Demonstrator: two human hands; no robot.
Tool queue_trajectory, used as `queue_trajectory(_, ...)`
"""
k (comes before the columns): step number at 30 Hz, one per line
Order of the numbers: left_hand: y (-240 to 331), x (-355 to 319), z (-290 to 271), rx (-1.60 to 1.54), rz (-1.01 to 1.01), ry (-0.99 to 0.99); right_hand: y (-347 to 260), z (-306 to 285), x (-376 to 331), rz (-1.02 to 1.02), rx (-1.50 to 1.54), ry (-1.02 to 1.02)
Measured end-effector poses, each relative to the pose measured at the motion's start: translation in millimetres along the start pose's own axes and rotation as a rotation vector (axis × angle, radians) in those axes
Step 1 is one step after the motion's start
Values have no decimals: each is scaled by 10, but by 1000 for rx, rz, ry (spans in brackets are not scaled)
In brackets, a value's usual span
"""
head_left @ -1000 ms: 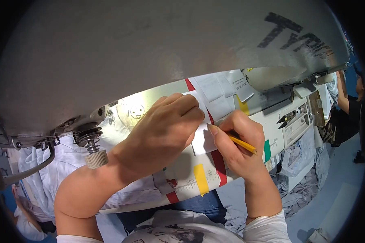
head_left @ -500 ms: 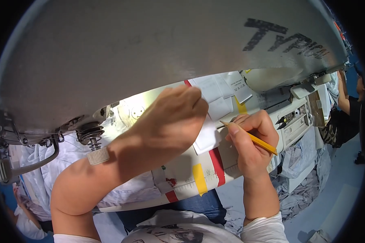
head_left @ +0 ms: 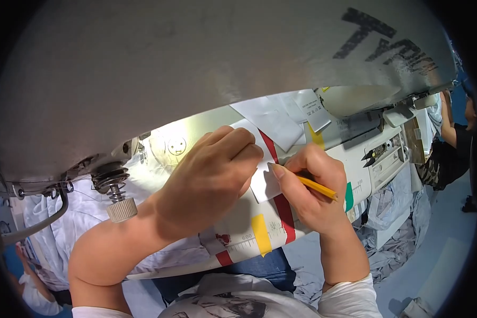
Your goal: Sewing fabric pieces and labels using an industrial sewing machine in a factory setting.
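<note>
Grips differed over the pale machine bed: the left hand curled, its hold hidden; the right hand pinched closed. Between them, a white piece seemed mid-marking, finished and remaining strokes indiscernible, beside the pinched yellow pencil.

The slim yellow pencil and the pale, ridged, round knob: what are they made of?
The pencil looks like painted wood, judging by its smooth, evenly yellow shaft. The knob looks dull and hard with fine ridges, so maybe plastic or metal.
</note>
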State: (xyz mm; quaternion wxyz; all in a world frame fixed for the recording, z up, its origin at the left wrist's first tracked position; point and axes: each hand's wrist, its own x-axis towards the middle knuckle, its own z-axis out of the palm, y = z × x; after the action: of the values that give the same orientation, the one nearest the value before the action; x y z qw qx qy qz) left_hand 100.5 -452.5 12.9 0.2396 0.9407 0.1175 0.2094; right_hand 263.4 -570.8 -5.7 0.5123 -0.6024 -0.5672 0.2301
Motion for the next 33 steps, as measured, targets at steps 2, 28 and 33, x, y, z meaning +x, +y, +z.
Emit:
queue_trajectory(2,4,-10,3,-17,-11,-4,-7,22,22,-37,-42,-1)
queue_trajectory(28,391,67,-459,-737,-248,-276,15,-89,-101,105,220,248)
queue_trajectory(33,453,-456,-341,-1681,-15,-538,25,-51,-82,134,248,236)
